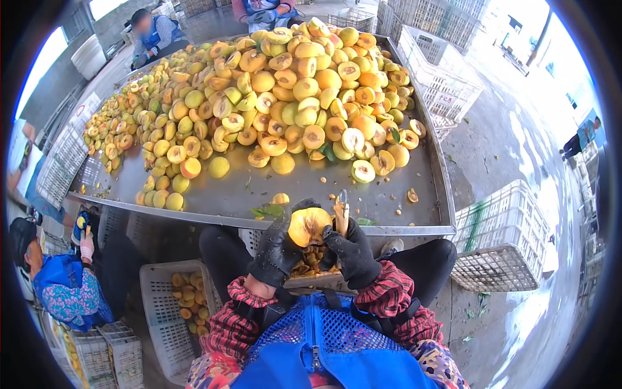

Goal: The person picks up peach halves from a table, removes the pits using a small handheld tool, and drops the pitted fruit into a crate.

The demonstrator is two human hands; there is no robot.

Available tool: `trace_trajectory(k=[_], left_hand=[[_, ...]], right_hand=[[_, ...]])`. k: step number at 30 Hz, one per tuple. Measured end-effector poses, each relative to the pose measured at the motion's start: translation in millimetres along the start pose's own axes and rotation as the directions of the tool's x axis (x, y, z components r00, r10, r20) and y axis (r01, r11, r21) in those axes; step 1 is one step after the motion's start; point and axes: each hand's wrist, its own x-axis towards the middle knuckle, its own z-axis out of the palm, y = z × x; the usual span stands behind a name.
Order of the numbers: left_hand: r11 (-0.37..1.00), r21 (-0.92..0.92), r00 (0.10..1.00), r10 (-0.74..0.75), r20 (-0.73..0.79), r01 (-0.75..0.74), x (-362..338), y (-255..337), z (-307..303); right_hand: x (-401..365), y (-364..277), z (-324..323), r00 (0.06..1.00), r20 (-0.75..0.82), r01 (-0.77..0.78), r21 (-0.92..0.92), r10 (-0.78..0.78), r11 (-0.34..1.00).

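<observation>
My left hand (275, 251), in a black glove, is closed round a halved yellow peach (309, 226) whose cut face and hollow centre face up. My right hand (352, 254), also gloved in black, grips a small hand tool (341, 217) with a tan handle and a shiny metal end pointing away from me. Its fingers touch the right edge of the peach half. Both hands are just in front of the metal table's near edge. Below them, a container of peach scraps (313, 264) is partly hidden by the gloves.
A large heap of whole and halved peaches (285, 84) covers much of the metal table (233, 194). A white crate (170, 311) holding peach halves stands at my left; another crate (502, 236) is at my right. Co-workers (71, 285) sit at left and across the table.
</observation>
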Motion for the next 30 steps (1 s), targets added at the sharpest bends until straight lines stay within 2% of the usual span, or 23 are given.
trace_trajectory(k=[4,7,10,11,13,14,15,16,17,18,19,21,22,23,25,27,28,29,30], left_hand=[[1.000,0.014,0.999,-0.010,0.036,0.010,-0.8,-0.7,-3.9],[0.967,0.241,0.991,0.057,0.121,-0.085,0.5,-4.3,-13.4],[0.994,-0.039,0.987,-0.092,0.129,0.098,-8.6,3.6,-6.6],[0.983,0.180,0.990,-0.049,0.132,0.025,-9.1,2.4,-13.6],[0.808,0.577,0.986,0.029,0.166,-0.121,-9.8,-2.7,-27.7],[0.693,0.693,0.976,0.075,0.205,-0.199,-10.7,-5.1,-31.0],[0.554,0.786,0.961,0.114,0.252,-0.272,-11.0,-4.6,-27.0],[0.397,0.854,0.941,0.144,0.305,-0.337,-10.8,-2.9,-21.3],[0.375,0.866,0.944,0.114,0.311,-0.331,-10.4,2.1,-13.5],[0.565,0.793,0.969,0.052,0.242,-0.228,-7.3,-1.7,-12.5],[0.724,0.681,0.982,-0.025,0.185,-0.110,-3.1,-6.9,-12.8],[0.782,0.622,0.978,-0.105,0.178,-0.030,-0.8,-11.1,-14.0],[0.709,0.701,0.972,-0.100,0.214,-0.082,-1.5,-11.3,-15.3],[0.625,0.769,0.963,-0.098,0.251,-0.137,-2.4,-10.8,-16.6],[0.576,0.804,0.986,0.020,0.166,-0.147,1.3,-12.3,-28.6],[0.854,0.518,0.999,0.028,0.028,-0.039,2.4,-11.1,-29.9],[0.942,0.336,0.999,0.033,-0.041,-0.017,2.7,-9.9,-29.0],[0.999,-0.005,0.995,-0.036,-0.091,0.035,5.0,-6.7,-31.6],[0.934,-0.349,0.986,-0.118,-0.115,0.071,6.1,-4.5,-35.6]], right_hand=[[-0.2,2.3,-0.9,1.000,-0.006,-0.017,-0.005,0.017,1.000],[0.1,0.7,-2.4,1.000,0.016,-0.022,-0.002,0.022,1.000],[1.9,-6.3,-7.3,0.997,0.067,-0.028,-0.060,0.032,0.998],[3.1,-9.4,-9.1,0.996,0.085,-0.031,-0.089,0.038,0.996],[8.1,-16.8,-11.9,0.986,0.145,-0.054,-0.198,0.084,0.979],[10.2,-20.0,-13.5,0.979,0.174,-0.062,-0.252,0.108,0.966],[19.5,-17.1,-16.6,0.962,0.269,0.053,-0.317,0.036,0.947],[23.8,-18.9,-21.7,0.952,0.286,0.013,-0.398,0.111,0.917],[28.9,-23.7,-25.4,0.937,0.297,-0.023,-0.478,0.186,0.878],[30.9,-28.2,-25.0,0.917,0.300,-0.054,-0.555,0.261,0.830],[32.7,-25.6,-25.2,0.935,0.296,0.023,-0.596,0.193,0.802],[36.8,-19.4,-27.4,0.946,0.303,0.105,-0.627,0.117,0.772],[37.6,-17.1,-27.6,0.948,0.308,0.145,-0.641,0.080,0.754],[37.7,-16.1,-26.8,0.961,0.269,0.120,-0.600,0.058,0.791],[37.2,-14.5,-25.6,0.983,0.184,0.078,-0.510,0.020,0.856],[22.3,-31.1,-24.0,0.991,0.101,-0.014,-0.554,0.084,0.833],[10.1,-41.1,-19.2,0.991,0.060,-0.061,-0.572,0.116,0.818],[-7.1,-47.8,-10.3,0.990,0.139,0.077,-0.561,0.002,0.825],[-14.2,-41.0,-9.5,0.987,0.157,0.066,-0.636,0.045,0.769]])
